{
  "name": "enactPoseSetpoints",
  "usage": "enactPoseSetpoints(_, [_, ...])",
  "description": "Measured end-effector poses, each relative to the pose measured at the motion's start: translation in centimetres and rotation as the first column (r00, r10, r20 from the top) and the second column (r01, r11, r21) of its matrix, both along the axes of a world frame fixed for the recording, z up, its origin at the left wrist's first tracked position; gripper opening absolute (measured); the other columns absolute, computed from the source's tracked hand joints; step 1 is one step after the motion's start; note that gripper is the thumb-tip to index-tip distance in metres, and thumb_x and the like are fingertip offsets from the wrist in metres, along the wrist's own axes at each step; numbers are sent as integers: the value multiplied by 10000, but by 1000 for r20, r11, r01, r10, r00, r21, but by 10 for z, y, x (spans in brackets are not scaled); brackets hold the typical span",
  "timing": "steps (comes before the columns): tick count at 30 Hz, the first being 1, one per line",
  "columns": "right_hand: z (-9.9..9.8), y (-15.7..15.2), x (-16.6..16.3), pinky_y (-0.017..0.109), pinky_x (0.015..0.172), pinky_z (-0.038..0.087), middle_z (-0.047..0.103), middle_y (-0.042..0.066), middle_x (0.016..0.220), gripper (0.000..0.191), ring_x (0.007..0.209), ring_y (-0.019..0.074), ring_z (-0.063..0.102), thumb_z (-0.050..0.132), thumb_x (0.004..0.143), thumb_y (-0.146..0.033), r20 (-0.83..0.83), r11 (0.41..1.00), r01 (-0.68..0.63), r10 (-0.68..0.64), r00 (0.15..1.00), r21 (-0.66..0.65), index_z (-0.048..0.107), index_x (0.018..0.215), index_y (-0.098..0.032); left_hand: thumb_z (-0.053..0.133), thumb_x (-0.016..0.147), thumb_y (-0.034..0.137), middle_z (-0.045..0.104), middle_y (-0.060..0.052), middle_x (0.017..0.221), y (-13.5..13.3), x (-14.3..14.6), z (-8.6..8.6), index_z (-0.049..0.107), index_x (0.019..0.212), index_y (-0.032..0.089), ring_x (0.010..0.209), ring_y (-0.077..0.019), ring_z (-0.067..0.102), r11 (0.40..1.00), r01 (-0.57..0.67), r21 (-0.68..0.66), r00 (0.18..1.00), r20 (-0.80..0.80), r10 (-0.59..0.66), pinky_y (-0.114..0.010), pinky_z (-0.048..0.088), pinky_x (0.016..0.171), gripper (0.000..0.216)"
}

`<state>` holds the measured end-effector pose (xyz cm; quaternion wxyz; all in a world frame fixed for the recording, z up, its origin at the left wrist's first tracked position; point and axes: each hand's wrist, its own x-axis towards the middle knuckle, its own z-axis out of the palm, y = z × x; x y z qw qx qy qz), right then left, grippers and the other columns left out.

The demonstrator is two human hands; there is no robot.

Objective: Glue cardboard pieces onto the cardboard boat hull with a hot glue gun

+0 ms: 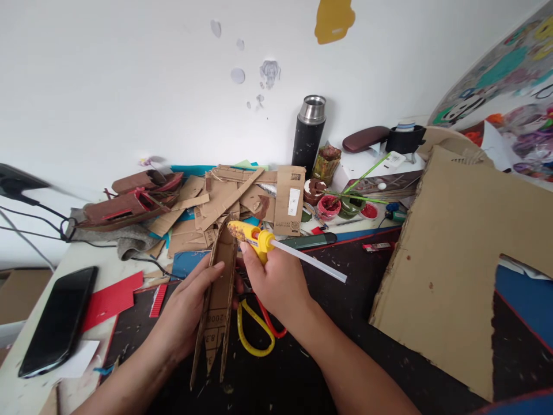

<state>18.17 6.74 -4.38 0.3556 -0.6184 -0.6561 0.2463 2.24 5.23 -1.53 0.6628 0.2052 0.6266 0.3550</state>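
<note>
Head view: left hand (185, 305) has its grip around the folded cardboard piece (223, 276), thumb on the inner face, piece held over the dark mat (337, 346) in front of the person. Right hand (276, 279) has its grip closed round the yellow glue gun (254, 237), clear glue stick (311, 262) poking out the back, nozzle end by the piece's far end; can't tell if it touches or if glue is out. Progress: long strips cut, two side walls standing along a middle strip, far end drawn together, so probably partway assembled. Left, by the look of it: near ends are three separate points, apart and unjoined; piece is bare brown, no paint. Scissors (258, 353) lie beside it, cardboard scraps (220, 202) piled behind, a reddish-brown model boat (125, 210) further left.
</note>
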Motion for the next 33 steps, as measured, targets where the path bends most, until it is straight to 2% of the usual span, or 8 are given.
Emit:
enactPoseSetpoints(11, [0,0,-3,326,628,465,799,75,802,338,737,264,753,530,1097,-434,30,1000,-16,15,999,19,737,941,-216,854,778,386,799,-24,773,1,-2,-2,696,1352,234,520,-247,736,1000,-23,-19,999,-32,22,-307,576,458,615])
enactPoseSetpoints(18, [-2,-1,-1,333,645,465,791,81,803,352,757,272,761,508,1105,-435,10,1000,-14,14,1000,3,723,938,-212,878,765,383,805,-31,790,0,0,-1,706,1345,228,521,-223,717,1000,-10,3,1000,24,10,-294,582,474,625])
enactPoseSetpoints(24, [0,0,-1,331,665,464,795,89,832,344,790,277,764,522,1102,-435,-6,999,-22,22,1000,-32,728,954,-203,861,780,358,803,-34,805,2,1,-2,681,1418,224,516,-218,709,1000,-24,-7,1000,16,25,-300,590,476,676])
enactPoseSetpoints(29, [1,-1,-2,312,626,428,725,47,722,343,667,236,685,538,1094,-437,-3,997,-56,56,998,-46,751,957,-206,800,834,292,779,-21,739,2,-1,-6,633,1490,236,490,-244,712,994,-106,-37,990,-92,103,-330,598,453,679])
enactPoseSetpoints(33, [0,-2,-2,299,616,411,662,27,663,348,656,225,646,543,1092,-439,-16,997,-62,61,998,-43,751,924,-215,806,841,294,759,-11,693,1,-2,-7,671,1426,235,508,-247,720,996,-92,-12,994,-65,91,-321,604,458,603])
